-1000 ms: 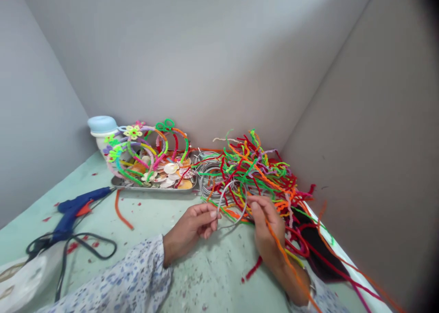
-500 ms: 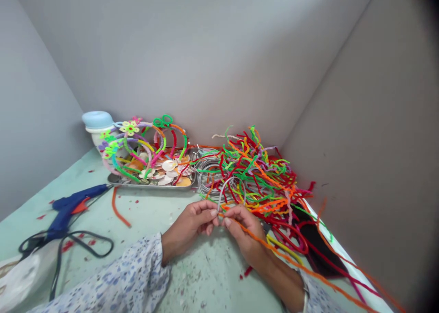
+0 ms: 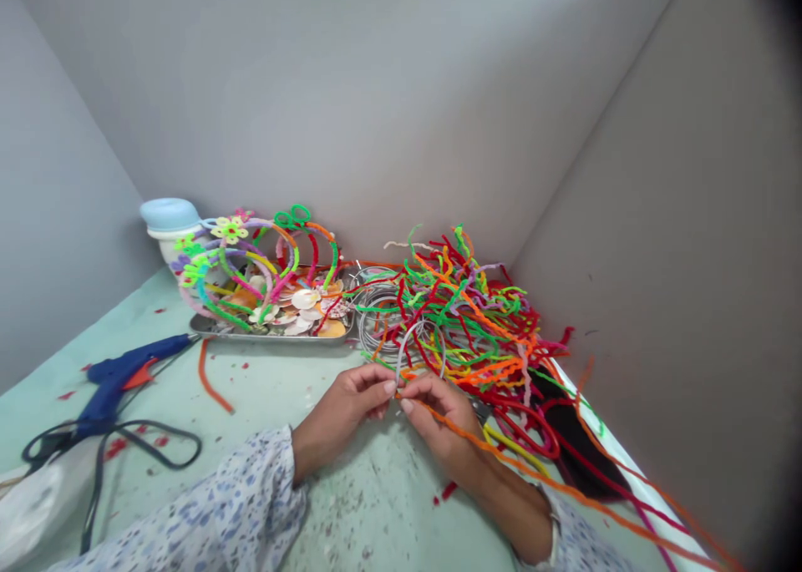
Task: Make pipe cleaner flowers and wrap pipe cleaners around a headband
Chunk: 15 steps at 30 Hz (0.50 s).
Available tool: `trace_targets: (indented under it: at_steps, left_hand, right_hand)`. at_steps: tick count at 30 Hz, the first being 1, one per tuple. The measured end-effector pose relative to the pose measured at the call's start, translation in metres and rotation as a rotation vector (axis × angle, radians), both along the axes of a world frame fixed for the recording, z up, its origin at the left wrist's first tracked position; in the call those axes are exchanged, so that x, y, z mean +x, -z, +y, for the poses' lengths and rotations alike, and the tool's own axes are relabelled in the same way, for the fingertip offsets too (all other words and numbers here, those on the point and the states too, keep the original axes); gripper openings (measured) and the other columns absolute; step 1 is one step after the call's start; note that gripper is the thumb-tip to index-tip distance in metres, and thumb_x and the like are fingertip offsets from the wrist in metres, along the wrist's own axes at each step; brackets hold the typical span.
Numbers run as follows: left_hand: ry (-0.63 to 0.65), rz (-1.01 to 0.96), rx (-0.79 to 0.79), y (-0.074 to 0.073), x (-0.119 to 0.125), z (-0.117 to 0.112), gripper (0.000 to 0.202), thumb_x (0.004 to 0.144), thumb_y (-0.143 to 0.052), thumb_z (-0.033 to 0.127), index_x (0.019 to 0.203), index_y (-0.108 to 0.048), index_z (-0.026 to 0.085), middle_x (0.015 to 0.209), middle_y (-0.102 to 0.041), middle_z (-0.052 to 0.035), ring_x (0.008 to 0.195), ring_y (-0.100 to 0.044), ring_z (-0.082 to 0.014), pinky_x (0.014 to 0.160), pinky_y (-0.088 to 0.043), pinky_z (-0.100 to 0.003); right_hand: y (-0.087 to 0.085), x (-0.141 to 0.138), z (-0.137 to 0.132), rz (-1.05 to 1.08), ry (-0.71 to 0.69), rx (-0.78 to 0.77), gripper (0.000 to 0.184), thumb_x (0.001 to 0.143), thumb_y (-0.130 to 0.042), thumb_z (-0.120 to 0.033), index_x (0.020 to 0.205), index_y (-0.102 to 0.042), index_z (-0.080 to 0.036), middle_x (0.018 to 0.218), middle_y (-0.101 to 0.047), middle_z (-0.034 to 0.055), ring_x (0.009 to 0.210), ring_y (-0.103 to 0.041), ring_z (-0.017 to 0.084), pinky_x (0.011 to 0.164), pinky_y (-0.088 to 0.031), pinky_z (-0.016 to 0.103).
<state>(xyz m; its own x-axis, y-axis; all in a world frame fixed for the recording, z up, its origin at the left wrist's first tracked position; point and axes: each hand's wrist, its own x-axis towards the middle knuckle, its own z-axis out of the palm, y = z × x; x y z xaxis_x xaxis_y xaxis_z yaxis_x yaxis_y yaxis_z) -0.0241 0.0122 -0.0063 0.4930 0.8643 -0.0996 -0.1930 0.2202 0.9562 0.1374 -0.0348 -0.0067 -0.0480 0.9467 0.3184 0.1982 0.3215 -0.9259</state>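
Observation:
Between finger and thumb, my left hand [image 3: 347, 405] pinches one end of a thin grey headband [image 3: 399, 356], whose arch rises away from me. Close beside it, my right hand [image 3: 448, 430] is closed on an orange pipe cleaner [image 3: 520, 465]. Its tip meets the headband's end at my fingertips, and its long tail runs over my right wrist to the lower right. Exactly how the tip sits on the band is hidden by my fingers. Just behind my hands lies a tangled heap of coloured pipe cleaners [image 3: 464, 305], with bare grey hoops [image 3: 374, 326] beside it.
A metal tray [image 3: 269, 336] with shells stands at the back left, with wrapped, flowered headbands [image 3: 241, 250] over it. Behind is a white bottle with a blue lid [image 3: 169, 215]. A blue glue gun [image 3: 122, 380] and its cord lie left, near an orange offcut [image 3: 211, 384]. Walls enclose the table.
My right fingertips have come slightly closer to my left ones, at the headband's end. The view has shifted a little; the other things lie as before.

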Motion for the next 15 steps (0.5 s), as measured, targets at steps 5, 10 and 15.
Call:
trace_targets:
  at_steps: [5, 10, 15]
  left_hand:
    - [0.006, 0.020, 0.020, 0.0020, -0.0005, 0.0009, 0.019, 0.076, -0.068, 0.032, 0.085, -0.067, 0.015, 0.062, -0.053, 0.0023, 0.053, -0.041, -0.0075, 0.052, -0.030, -0.020]
    - [-0.033, 0.038, 0.021, 0.0043, -0.0010, 0.0016, 0.021, 0.074, -0.070, 0.031, 0.086, -0.068, 0.014, 0.056, -0.051, 0.0039, 0.051, -0.039, -0.0068, 0.050, -0.028, -0.019]
    - [-0.079, 0.055, 0.010, 0.0037, 0.0002, 0.0006, 0.022, 0.072, -0.073, 0.030, 0.087, -0.069, 0.015, 0.053, -0.051, 0.0047, 0.049, -0.040, -0.0066, 0.048, -0.027, -0.019]
  right_hand:
    - [0.0012, -0.0004, 0.0009, -0.013, 0.014, -0.011, 0.007, 0.082, -0.059, -0.025, 0.084, -0.061, -0.020, 0.076, -0.063, 0.0016, 0.069, -0.059, 0.015, 0.062, -0.047, 0.026]
    - [0.0029, -0.0018, 0.0022, -0.012, 0.020, -0.005, 0.007, 0.080, -0.060, -0.023, 0.087, -0.060, -0.020, 0.078, -0.064, 0.0014, 0.068, -0.061, 0.015, 0.060, -0.048, 0.025]
    - [0.0039, -0.0016, 0.0023, -0.020, 0.040, 0.029, 0.013, 0.080, -0.060, -0.020, 0.093, -0.058, -0.021, 0.083, -0.064, 0.0018, 0.072, -0.062, 0.015, 0.062, -0.050, 0.025]
